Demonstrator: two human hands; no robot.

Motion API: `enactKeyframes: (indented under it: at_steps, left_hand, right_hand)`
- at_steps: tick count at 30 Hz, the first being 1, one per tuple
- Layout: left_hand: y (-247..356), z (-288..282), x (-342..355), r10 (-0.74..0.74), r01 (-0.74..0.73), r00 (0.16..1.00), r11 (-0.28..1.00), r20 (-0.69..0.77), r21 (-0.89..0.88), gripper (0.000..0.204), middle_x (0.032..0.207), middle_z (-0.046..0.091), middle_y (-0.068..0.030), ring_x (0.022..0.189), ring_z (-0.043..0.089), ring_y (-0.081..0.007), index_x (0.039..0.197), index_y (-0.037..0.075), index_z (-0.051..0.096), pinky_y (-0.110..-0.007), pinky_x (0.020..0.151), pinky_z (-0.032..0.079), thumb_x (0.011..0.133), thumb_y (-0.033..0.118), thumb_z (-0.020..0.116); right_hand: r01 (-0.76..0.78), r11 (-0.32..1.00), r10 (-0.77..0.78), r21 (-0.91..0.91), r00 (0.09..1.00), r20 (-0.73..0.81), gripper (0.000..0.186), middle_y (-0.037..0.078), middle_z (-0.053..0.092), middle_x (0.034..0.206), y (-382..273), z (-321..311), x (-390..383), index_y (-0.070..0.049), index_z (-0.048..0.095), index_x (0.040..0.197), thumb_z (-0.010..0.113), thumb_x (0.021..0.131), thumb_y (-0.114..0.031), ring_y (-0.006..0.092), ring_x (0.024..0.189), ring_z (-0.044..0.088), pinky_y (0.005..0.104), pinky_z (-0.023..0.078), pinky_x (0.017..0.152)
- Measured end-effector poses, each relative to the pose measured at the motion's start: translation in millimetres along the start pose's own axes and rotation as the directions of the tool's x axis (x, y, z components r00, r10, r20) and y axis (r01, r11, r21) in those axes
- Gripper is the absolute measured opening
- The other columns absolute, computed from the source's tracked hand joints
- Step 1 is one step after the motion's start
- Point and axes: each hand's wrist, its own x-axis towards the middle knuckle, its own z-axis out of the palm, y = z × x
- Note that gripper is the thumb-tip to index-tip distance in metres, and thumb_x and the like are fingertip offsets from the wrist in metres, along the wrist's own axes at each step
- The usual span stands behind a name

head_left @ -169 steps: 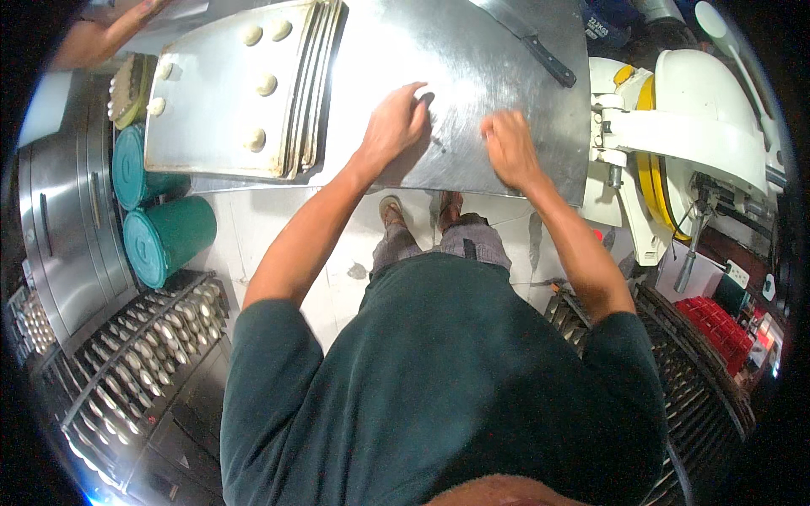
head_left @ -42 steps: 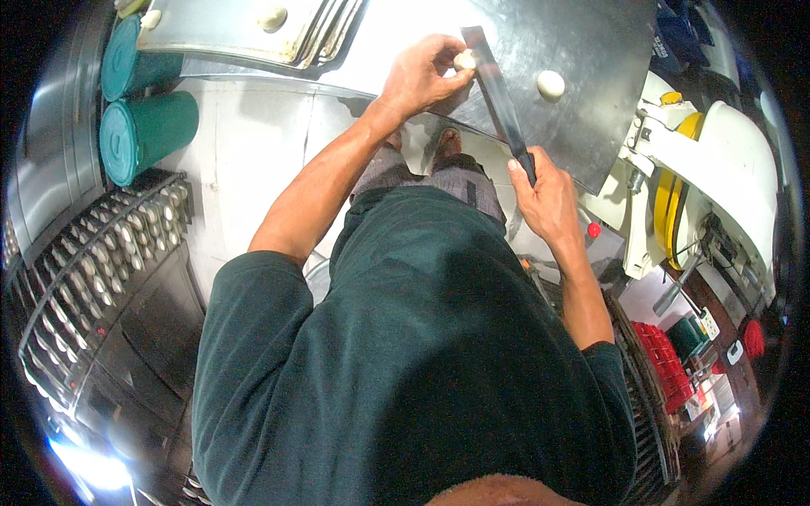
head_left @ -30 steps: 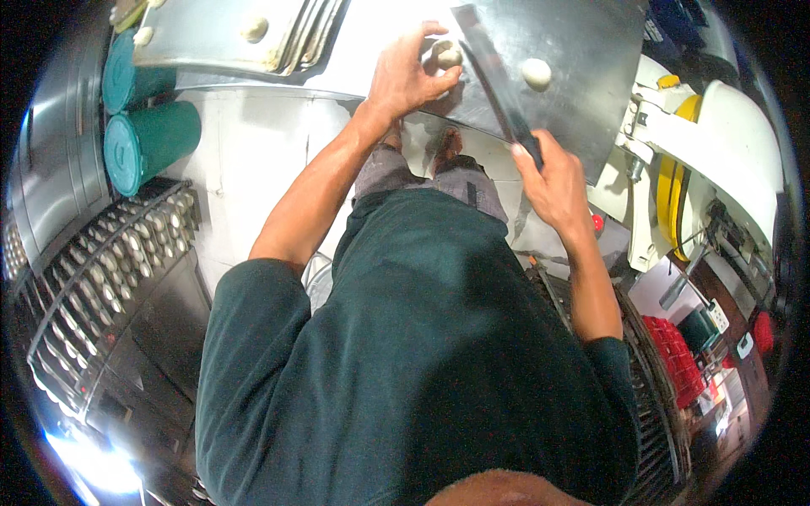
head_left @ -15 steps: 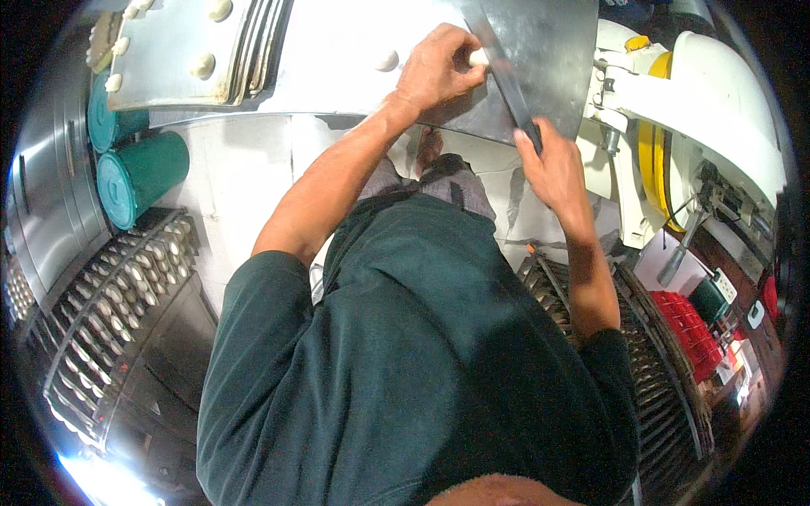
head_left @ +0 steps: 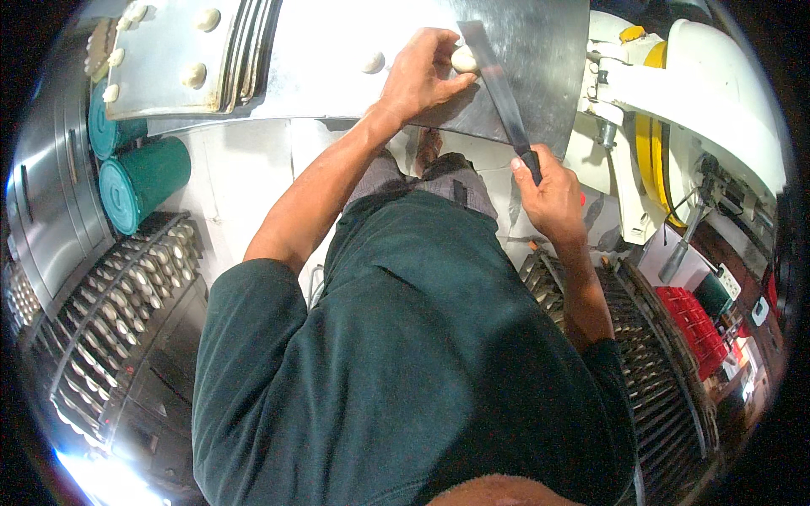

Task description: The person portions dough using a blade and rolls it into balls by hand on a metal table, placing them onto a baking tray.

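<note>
My left hand (head_left: 420,74) is cupped on the steel worktop (head_left: 329,80), thumb and fingers apart. In front of its fingertips lies a pale round dough piece (head_left: 464,59); whether the fingers touch it is hard to tell. My right hand (head_left: 550,192) is wrapped round the black handle of a long flat-bladed knife (head_left: 499,88). The blade slants up and left across the worktop, its edge close against the right side of the dough piece. Another dough ball (head_left: 371,61) rests on the worktop, left of my left hand.
Stacked metal trays (head_left: 160,63) with several dough balls stand at the far left. Green lidded bins (head_left: 145,184) and a rack of dough-filled trays (head_left: 126,291) are on the left. A white and yellow machine (head_left: 675,93) stands right; a tray rack (head_left: 650,371) is nearer.
My left hand has shifted left and opened from its pinch, leaving the dough piece more exposed. The knife remains in my right hand, its handle slightly lower.
</note>
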Motion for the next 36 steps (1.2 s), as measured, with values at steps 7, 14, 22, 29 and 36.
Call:
enactKeyframes:
  at_steps: [7,14,22,29,36]
  left_hand:
    - [-4.6,-2.2,-0.8,0.076,-0.075,0.997,0.997,-0.006,0.023,0.041,0.108,0.073,-0.0092,0.092,0.073,-0.0239,0.112,0.007,0.069,-0.035,0.083,0.059,0.080,0.025,0.086]
    - [-4.3,2.2,-0.7,0.137,-0.133,0.987,0.990,-0.080,0.048,0.048,0.109,0.073,-0.0108,0.100,0.073,-0.0283,0.122,0.008,0.065,-0.038,0.088,0.058,0.081,0.025,0.084]
    - [-2.8,-3.3,-5.0,0.013,-0.012,0.997,1.000,0.075,-0.008,0.058,0.115,0.072,-0.0114,0.100,0.073,-0.0280,0.126,0.009,0.063,-0.039,0.087,0.059,0.079,0.030,0.088]
    - [-4.8,-2.2,-3.3,0.125,-0.127,0.990,0.991,0.059,0.034,0.043,0.105,0.072,-0.0104,0.093,0.073,-0.0264,0.113,0.008,0.068,-0.037,0.083,0.058,0.080,0.028,0.087]
    - [-4.5,-0.3,-5.6,0.022,-0.026,0.996,0.999,0.089,0.035,0.048,0.117,0.069,-0.0118,0.100,0.072,-0.0300,0.118,0.009,0.065,-0.038,0.087,0.058,0.078,0.026,0.085]
  right_hand:
    - [0.019,0.992,-0.019,-0.124,1.000,0.004,0.033,0.026,0.069,0.081,11.3,12.6,7.1,-0.001,0.064,0.111,0.066,0.098,-0.031,0.0479,0.079,0.069,0.0523,0.053,0.068]
    - [-0.007,0.998,0.006,-0.067,1.000,-0.008,0.032,0.026,0.069,0.083,-5.2,9.1,30.2,-0.003,0.066,0.109,0.066,0.098,-0.032,0.0465,0.081,0.071,0.0530,0.053,0.069]
    - [-0.039,0.997,0.041,0.072,0.999,-0.030,0.023,0.018,0.064,0.071,-1.2,8.9,-12.8,-0.005,0.065,0.107,0.068,0.098,-0.026,0.0366,0.067,0.069,0.0446,0.051,0.062]
    - [-0.035,0.999,0.036,-0.008,0.999,0.030,0.028,0.023,0.066,0.077,10.4,11.2,-9.4,-0.003,0.063,0.105,0.065,0.099,-0.030,0.0437,0.074,0.070,0.0487,0.051,0.065]
    - [0.073,0.995,-0.075,-0.062,0.997,-0.027,0.040,0.028,0.068,0.084,-1.8,9.8,41.9,-0.001,0.066,0.116,0.065,0.097,-0.036,0.0481,0.084,0.070,0.0523,0.053,0.072]
